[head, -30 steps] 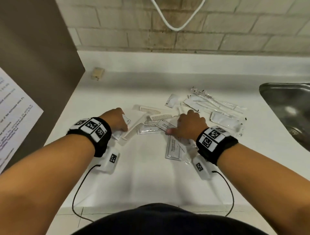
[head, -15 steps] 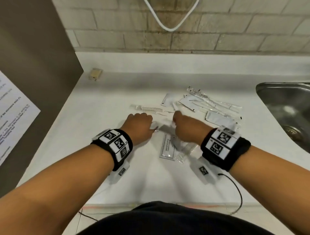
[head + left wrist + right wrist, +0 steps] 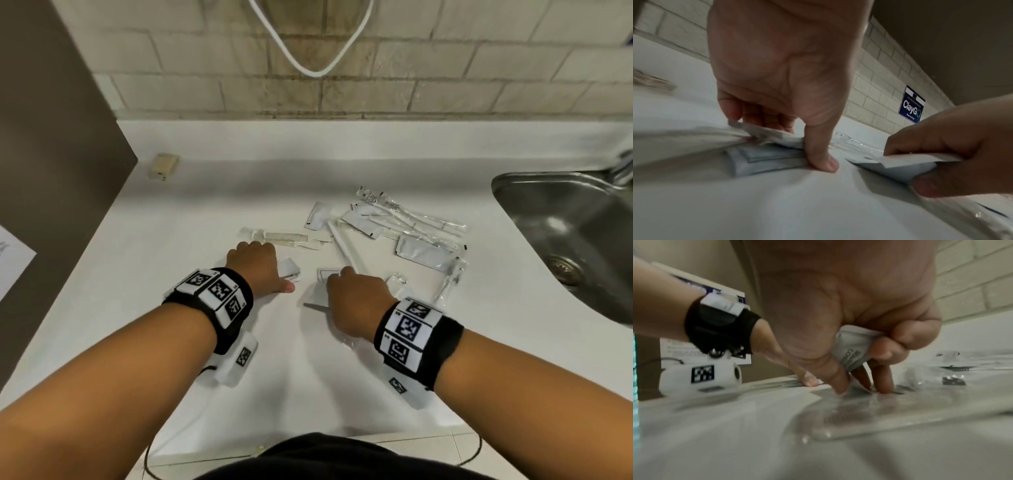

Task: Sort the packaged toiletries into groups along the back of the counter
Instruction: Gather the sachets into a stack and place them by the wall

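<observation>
Small white sachets are being gathered in the middle of the white counter. My left hand grips one sachet in curled fingers while its thumb presses another sachet flat on the counter. My right hand holds a printed sachet tucked under its curled outer fingers; its thumb and other fingertips touch a sachet lying on the counter. Packaged combs lie just behind the left hand. Wrapped toothbrushes and a silver pouch lie to the back right.
A steel sink is set into the counter at the right. A brown panel walls off the left side. A small beige block sits at the back left. A crumpled clear wrapper lies under my right wrist.
The left hand has moved right toward the middle, taking sachets with it. The right hand has drawn nearer with a sachet in it. Fewer sachets lie loose in the middle.
</observation>
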`<state>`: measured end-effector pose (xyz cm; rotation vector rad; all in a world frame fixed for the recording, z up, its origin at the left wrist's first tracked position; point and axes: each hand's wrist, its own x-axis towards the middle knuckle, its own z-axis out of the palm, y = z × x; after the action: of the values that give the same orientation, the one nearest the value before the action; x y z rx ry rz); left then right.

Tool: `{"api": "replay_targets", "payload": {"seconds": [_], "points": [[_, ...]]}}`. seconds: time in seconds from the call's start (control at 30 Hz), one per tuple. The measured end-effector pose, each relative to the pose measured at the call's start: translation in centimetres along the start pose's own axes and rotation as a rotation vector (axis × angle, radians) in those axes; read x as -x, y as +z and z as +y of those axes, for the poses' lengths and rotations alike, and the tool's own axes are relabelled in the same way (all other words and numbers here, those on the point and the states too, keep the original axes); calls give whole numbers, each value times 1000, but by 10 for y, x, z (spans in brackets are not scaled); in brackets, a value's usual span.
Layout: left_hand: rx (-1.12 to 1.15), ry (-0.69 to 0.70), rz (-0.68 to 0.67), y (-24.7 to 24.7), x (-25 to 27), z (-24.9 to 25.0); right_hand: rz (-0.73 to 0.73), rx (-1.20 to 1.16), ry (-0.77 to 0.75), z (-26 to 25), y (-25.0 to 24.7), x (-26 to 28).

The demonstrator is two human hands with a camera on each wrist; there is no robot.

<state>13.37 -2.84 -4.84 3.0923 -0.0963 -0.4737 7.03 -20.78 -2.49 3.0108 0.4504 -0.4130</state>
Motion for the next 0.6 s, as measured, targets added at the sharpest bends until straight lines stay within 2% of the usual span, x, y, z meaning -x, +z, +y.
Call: {"api": "replay_targets", "payload": {"seconds": [0.13,0.27,0.33,0.37,0.43,0.5,0.53,0.6], "points": [[0,-4,-64,-5,2,10,55,39,-78,2,-1,-4],[13,24,-86,-12,9,20,70,-195,-5,23,-12,-4],[106,48,-116,-18,9,25,119,-350,67,38,-21,-3],[206,73,-132,-24,10,27,168,-417,96,46,-25,-2],[492,98,-78,-39,6,38,302,-561,156,66,-37,1],[954,105,-17,-56,2,60,470,-671,167,81,-47,4],[1212,108,-50,-65,5,74,552,-696,150,83,-50,4],[1564,116,-240,-81,13,103,622,-718,82,80,-52,5]]}}
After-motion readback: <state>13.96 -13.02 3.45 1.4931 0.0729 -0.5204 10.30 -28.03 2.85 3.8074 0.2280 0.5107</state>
